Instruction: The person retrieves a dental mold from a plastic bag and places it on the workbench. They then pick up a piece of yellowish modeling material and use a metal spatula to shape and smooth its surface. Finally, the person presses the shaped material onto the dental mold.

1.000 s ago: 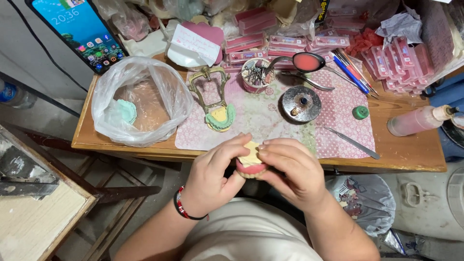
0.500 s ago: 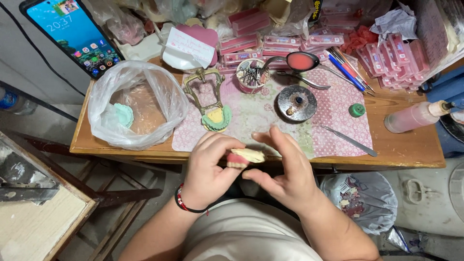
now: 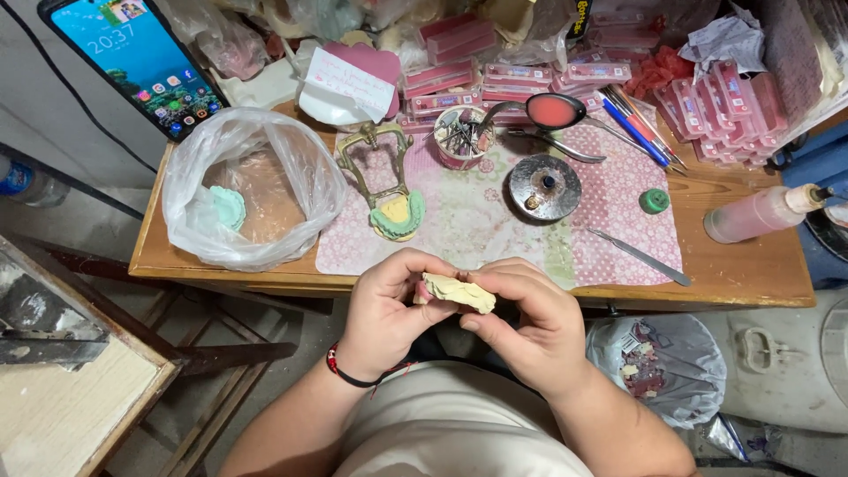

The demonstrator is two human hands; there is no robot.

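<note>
A single head-worn view is provided, directed steeply downward from above. The left hand (image 3: 384, 309) and right hand (image 3: 530, 331) are framed close at lower centre; the wooden table (image 3: 742, 274) is seen beyond, across the upper frame.

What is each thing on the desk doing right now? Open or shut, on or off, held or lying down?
Left hand: gripping the yellowish cast.
Right hand: gripping it too.
Yellowish cast: held between both hands.
Phone: screen lit.
Plastic bag: open.
Brass frame: lying flat, green-and-yellow cast in it.
Pink bottle: lying on its side.
Metal tool: lying on the mat.
</note>
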